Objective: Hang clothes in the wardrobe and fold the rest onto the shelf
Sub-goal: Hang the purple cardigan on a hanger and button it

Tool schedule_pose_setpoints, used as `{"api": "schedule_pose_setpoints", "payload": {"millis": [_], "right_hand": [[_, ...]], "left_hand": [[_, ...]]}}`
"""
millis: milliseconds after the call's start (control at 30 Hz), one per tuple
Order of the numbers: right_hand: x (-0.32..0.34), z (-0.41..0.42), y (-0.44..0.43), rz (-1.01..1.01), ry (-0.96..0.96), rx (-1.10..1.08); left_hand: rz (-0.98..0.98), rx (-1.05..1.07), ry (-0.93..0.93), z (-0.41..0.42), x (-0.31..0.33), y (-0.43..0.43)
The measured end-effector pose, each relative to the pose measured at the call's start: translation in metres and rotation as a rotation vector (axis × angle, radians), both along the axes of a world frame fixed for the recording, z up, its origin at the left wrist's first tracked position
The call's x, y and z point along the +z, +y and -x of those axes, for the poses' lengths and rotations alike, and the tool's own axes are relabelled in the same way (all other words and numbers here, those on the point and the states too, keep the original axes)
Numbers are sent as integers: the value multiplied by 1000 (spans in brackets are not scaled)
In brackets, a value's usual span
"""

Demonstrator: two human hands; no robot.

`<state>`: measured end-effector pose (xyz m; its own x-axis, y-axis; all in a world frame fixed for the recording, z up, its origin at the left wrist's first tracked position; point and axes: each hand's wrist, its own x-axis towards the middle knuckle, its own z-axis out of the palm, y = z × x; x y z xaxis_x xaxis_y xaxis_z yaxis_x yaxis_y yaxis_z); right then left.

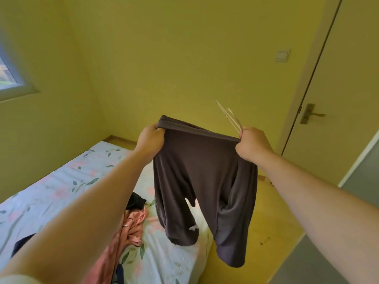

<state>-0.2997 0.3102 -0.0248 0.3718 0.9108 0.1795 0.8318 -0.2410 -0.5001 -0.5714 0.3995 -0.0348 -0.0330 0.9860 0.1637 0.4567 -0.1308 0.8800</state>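
Dark grey-brown shorts [203,181] hang in the air in front of me, spread by the waistband. My left hand [150,138] grips the waistband's left end. My right hand [253,143] grips the right end, and pale drawstrings [229,117] stick up from that fist. Both legs of the shorts dangle over the bed's foot end. A small white logo shows on the left leg. On the bed below lie a pink garment [131,224], a black one [136,200] and a dark blue one [22,244].
A bed with a floral sheet [61,181] fills the lower left. A closed door with a lever handle [311,114] stands at the right, a light switch [282,55] beside it. A grey panel [363,173] is at the far right. A window [10,74] is on the left wall.
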Motion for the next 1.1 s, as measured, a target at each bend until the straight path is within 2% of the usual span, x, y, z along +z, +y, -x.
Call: {"api": "schedule_pose_setpoints", "payload": {"millis": [200, 300, 367, 500, 600, 833, 1000, 1100], "right_hand": [[-7, -20, 2, -12, 107, -160], [-8, -26, 4, -33, 187, -202], [-8, -26, 6, -46, 222, -216], [-5, -23, 13, -73, 264, -243], [-3, -25, 17, -84, 296, -274], [-15, -35, 16, -31, 292, -330], [-22, -26, 18, 28, 287, -240], [-24, -24, 19, 58, 340, -182]], "left_hand": [[-286, -138, 670, 21, 0, 7], [-257, -193, 886, 38, -13, 12], [-238, -180, 939, 50, -25, 9], [-182, -13, 936, 71, -63, -4], [-60, 106, 892, 84, -94, -15], [288, 387, 540, 126, -130, -11], [355, 332, 194, 113, -122, 1], [355, 264, 153, 94, -102, 6]]}}
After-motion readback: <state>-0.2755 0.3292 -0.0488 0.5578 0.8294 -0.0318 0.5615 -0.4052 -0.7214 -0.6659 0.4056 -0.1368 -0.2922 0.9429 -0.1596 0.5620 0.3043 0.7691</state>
